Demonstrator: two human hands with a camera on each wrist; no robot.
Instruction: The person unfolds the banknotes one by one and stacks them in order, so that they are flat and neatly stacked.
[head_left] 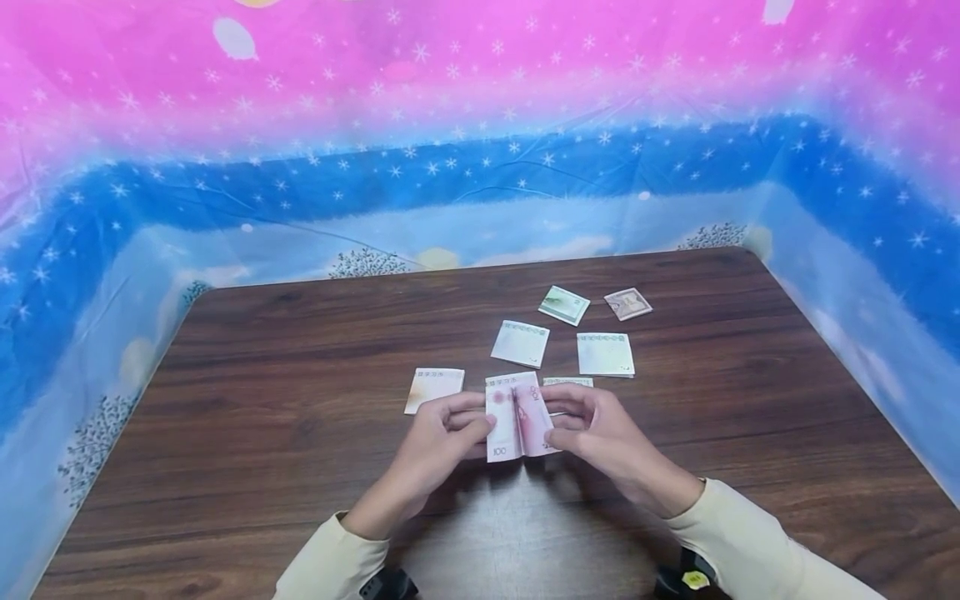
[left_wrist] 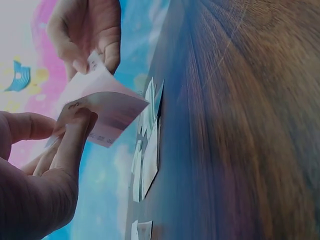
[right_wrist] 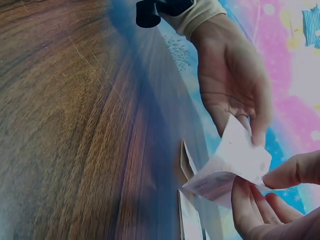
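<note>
A pink banknote marked 100 [head_left: 504,429] is held up between both hands, bent along a crease down its middle. My left hand [head_left: 442,433] pinches its left edge, thumb in front and fingers behind. On the opposite edge, my right hand [head_left: 600,433] pinches the note the same way. The left wrist view shows the note [left_wrist: 112,117] curved and raised above the table. Just beyond my left hand lies a folded note with an orange tint [head_left: 435,388]. Another folded note [head_left: 567,382] shows partly behind my right fingers, its lower part hidden.
Farther back on the dark wooden table [head_left: 300,467] lie two pale folded notes, one left [head_left: 521,344] and one right [head_left: 605,355]. Behind them are a green folded note [head_left: 564,305] and a brownish one [head_left: 628,304]. A patterned pink and blue cloth [head_left: 465,175] surrounds the table.
</note>
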